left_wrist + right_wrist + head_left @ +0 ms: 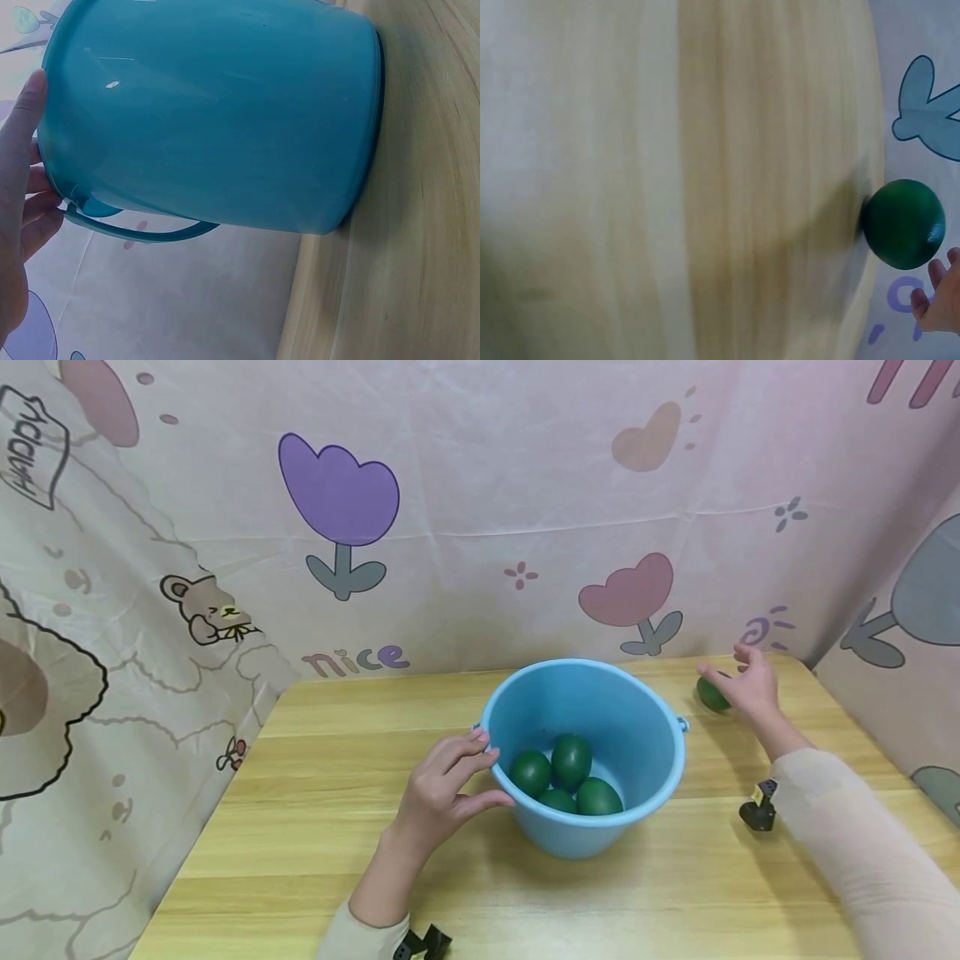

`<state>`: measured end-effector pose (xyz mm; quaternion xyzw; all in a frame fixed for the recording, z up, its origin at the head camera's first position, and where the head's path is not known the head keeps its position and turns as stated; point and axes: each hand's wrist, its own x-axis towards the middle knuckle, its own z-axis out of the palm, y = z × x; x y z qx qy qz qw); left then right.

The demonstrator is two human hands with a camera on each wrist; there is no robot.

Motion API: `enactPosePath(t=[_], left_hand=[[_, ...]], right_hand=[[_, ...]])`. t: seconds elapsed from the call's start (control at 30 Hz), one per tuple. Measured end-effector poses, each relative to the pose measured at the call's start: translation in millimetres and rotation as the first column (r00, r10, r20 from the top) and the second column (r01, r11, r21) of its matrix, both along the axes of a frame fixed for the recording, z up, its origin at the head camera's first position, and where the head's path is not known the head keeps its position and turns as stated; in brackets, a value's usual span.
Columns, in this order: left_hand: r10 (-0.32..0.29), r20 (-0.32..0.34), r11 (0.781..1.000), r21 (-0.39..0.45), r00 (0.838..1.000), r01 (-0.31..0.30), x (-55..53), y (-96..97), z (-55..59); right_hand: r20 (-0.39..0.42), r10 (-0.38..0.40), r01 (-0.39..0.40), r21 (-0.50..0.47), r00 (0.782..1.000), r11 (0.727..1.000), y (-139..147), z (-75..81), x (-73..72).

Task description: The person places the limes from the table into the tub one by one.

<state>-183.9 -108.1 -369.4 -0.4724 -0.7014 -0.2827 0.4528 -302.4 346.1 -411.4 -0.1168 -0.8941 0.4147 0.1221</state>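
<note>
A light blue bucket [577, 843] stands upright on the table, with several smooth, dark green egg-shaped fruits [572, 762] in its bottom. Fingers and thumb of my left hand [446, 789] hold the rim on its left side, near the handle joint. In the left wrist view the bucket's handle [150, 234] hangs down along its side. At the back right, another dark green fruit [904, 224] lies on the table. My right hand [752, 687] is over and beside this fruit, thumb and fingers spread apart. The right wrist view shows a gap between the fingertips and the fruit.
The light wooden table [315, 827] ends at a printed cloth [480, 485] behind and at the sides. The bucket stands between the two hands. A small black camera mount [759, 810] is fixed at the right sleeve, another [427, 943] at the left.
</note>
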Motion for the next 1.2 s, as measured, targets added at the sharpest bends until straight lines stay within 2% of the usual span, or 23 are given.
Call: enactPosePath(t=[0.47,0.63,0.8,0.93,1.2], left_hand=[[0.008,0.006,1.000,-0.001,1.000,-0.008,1.2,0.2,0.5],[0.007,0.007,1.000,-0.003,1.000,-0.007,1.0,0.0,0.7],[0.009,0.002,1.000,0.003,1.000,-0.009,1.4,-0.7,1.6],[0.007,0.004,1.000,0.000,1.000,-0.007,1.7,-0.9,1.6],[0.011,0.017,1.000,-0.007,1.000,-0.011,2.2,-1.4,1.1]], right_hand=[[0.059,0.032,-0.034,0.029,0.998,0.999,-1,-19.1,2.5],[0.070,0.037,-0.040,0.047,0.997,0.998,0,-22.1,-0.1],[0.111,0.070,-0.078,0.068,0.991,0.995,0,-24.6,-5.1],[0.139,0.070,-0.079,0.057,0.988,0.995,-1,-27.1,-6.6],[0.121,0.065,-0.071,0.043,0.991,0.997,0,-33.7,-6.3]])
